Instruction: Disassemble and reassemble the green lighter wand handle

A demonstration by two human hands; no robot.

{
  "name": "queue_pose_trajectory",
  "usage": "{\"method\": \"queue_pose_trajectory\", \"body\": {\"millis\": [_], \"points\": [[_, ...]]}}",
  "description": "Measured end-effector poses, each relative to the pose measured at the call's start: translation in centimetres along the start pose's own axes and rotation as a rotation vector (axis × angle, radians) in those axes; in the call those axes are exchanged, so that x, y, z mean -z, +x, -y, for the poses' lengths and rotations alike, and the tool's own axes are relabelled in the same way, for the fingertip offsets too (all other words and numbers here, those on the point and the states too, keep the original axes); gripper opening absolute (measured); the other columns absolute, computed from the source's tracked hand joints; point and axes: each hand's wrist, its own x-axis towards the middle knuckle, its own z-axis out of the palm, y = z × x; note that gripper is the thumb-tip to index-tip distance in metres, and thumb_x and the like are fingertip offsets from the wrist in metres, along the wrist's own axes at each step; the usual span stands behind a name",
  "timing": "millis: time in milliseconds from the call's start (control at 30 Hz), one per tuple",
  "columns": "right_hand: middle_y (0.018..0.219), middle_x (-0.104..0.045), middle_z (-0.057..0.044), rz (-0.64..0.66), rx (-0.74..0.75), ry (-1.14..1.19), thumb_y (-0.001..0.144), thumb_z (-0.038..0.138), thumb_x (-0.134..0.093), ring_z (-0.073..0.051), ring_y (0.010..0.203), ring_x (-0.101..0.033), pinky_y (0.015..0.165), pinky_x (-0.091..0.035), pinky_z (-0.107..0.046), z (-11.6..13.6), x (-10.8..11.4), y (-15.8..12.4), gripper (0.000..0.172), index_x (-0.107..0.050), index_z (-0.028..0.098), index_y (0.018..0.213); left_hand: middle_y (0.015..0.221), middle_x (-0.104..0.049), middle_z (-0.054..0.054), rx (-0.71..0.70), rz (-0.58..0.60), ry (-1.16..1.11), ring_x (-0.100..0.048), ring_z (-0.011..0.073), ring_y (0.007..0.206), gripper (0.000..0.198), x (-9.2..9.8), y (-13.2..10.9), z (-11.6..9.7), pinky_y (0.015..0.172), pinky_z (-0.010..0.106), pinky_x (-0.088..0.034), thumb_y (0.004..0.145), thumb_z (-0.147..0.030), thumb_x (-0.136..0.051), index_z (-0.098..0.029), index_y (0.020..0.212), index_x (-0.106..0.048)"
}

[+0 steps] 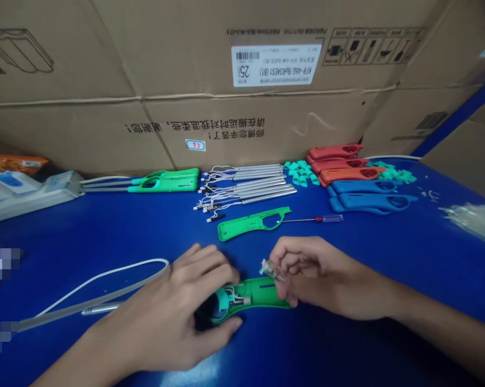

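A green half casing of a long lighter lies open side up on the table, with a teal trigger, white wires and a small dark igniter part inside. My left hand grips its looped front end between thumb and curled fingers. A silvery metal tube sticks out to the left from under that hand. Just over the casing's right end, my right hand pinches a small clear fuel tank with a whitish valve at its tip. Behind both hands rests another green casing half.
A screwdriver touches the spare green half. Metal tubes with wires, teal caps, red casings and blue casings line the back. Finished-looking green lighters, a power strip and a clear bag flank them. A cardboard wall stands behind.
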Motion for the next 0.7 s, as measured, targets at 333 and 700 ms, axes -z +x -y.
{"method": "queue_pose_trajectory", "body": {"millis": [333,700], "points": [[0.073,-0.062,-0.001,-0.013,0.025,-0.059,0.075,0.024,-0.062,-0.011,0.058,-0.054,0.056,-0.041,-0.025,-0.51,-0.13,0.19,0.024,-0.058,0.015,0.097,0.092,-0.062,0.003,-0.011,-0.006,-0.017,-0.060,0.0188,0.085,0.017,0.11,0.25,-0.09,0.075,0.032,-0.047,0.083,-0.024,-0.066,-0.021,0.098,-0.061],[0.080,-0.063,-0.003,-0.065,0.081,-0.037,0.074,0.018,-0.065,-0.013,0.066,-0.058,0.060,-0.044,-0.025,-0.41,-0.28,0.11,0.019,-0.052,0.018,0.087,0.099,-0.064,0.004,0.022,-0.006,0.031,-0.062,0.0230,0.092,0.041,0.21,0.04,0.10,0.085,0.039,-0.050,0.070,-0.029,-0.077,-0.021,0.106,-0.058]]}}
